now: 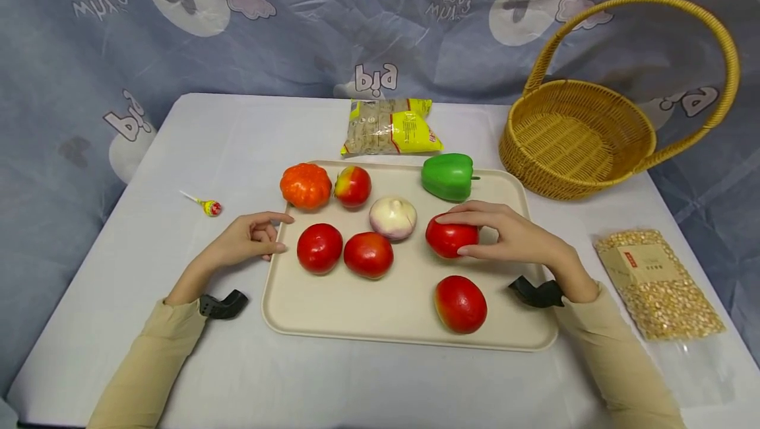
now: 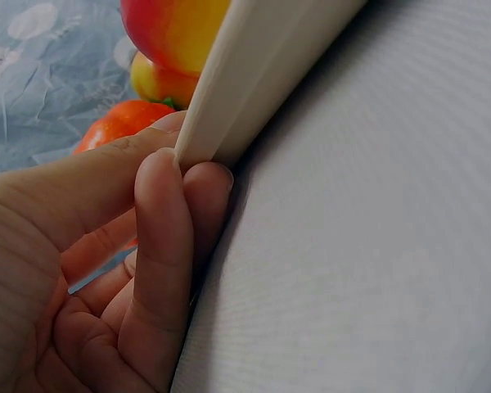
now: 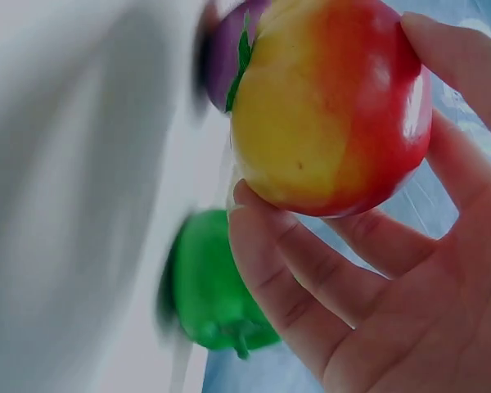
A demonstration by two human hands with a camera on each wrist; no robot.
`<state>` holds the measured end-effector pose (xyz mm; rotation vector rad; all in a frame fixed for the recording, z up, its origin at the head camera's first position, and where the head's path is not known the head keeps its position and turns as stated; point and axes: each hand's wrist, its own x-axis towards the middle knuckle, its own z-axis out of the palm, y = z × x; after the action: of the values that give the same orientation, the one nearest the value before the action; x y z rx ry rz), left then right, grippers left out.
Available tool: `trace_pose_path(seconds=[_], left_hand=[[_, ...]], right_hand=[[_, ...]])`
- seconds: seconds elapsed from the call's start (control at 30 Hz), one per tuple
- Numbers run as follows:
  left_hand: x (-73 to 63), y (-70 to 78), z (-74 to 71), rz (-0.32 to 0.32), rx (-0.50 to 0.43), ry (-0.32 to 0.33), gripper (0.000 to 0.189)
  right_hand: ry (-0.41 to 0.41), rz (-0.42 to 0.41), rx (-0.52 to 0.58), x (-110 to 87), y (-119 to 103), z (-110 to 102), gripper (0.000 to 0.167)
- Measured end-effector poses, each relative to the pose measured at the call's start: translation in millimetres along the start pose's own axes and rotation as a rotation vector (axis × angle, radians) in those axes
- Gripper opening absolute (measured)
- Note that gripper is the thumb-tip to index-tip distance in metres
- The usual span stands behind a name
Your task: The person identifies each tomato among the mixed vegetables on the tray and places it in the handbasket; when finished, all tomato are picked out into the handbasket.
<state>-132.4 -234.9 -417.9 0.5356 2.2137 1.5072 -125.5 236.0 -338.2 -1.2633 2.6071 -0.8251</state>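
Note:
My right hand (image 1: pixel 505 231) grips a red tomato (image 1: pixel 452 236) between thumb and fingers, over the right part of a beige tray (image 1: pixel 410 320). The right wrist view shows this tomato's yellow patch and green leaves. At the tray's left edge, my left hand (image 1: pixel 246 239) pinches the rim, its fingertips (image 2: pixel 159 176) against it in the left wrist view. Two tomatoes (image 1: pixel 319 248) lie near the left hand, and another tomato (image 1: pixel 460 304) lies below the right. The tray also bears a purple-white onion (image 1: pixel 392 218), a green bell pepper (image 1: pixel 448 177), an orange pumpkin (image 1: pixel 305 186) and a smaller red-yellow tomato (image 1: pixel 353 186).
Behind the tray lies a yellow-and-clear food packet (image 1: pixel 392 129). A wicker basket (image 1: pixel 516 158) with a tall handle stands at the back right. On the right is a bag of corn kernels (image 1: pixel 659 287); a lollipop (image 1: pixel 210 207) lies left of the tray.

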Motion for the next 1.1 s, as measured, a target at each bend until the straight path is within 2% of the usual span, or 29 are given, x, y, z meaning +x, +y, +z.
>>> trace_pose_path(seconds=[0.23, 0.43, 0.67, 0.83, 1.1], left_hand=[[-1.1, 0.0, 0.9, -0.003, 0.003, 0.015, 0.051], [-1.2, 0.0, 0.8, 0.016, 0.0, 0.01, 0.051], [-0.4, 0.7, 0.7, -0.001, 0.003, 0.013, 0.052], [-0.1, -0.1, 0.3, 0.004, 0.001, 0.014, 0.051], [-0.2, 0.9, 0.5, -0.003, -0.007, 0.003, 0.053]], right_hand=[[0.102, 0.029, -0.061, -2.7, 10.4, -24.1, 0.055], [0.258, 0.092, -0.059, -7.8, 24.6, -47.9, 0.057], [0.435, 0.204, -0.051, -14.8, 44.3, -74.5, 0.057], [0.492, 0.304, -0.036, -15.4, 56.6, -89.9, 0.051], [0.548, 0.481, 0.044, -16.0, 79.0, -105.6, 0.049]])
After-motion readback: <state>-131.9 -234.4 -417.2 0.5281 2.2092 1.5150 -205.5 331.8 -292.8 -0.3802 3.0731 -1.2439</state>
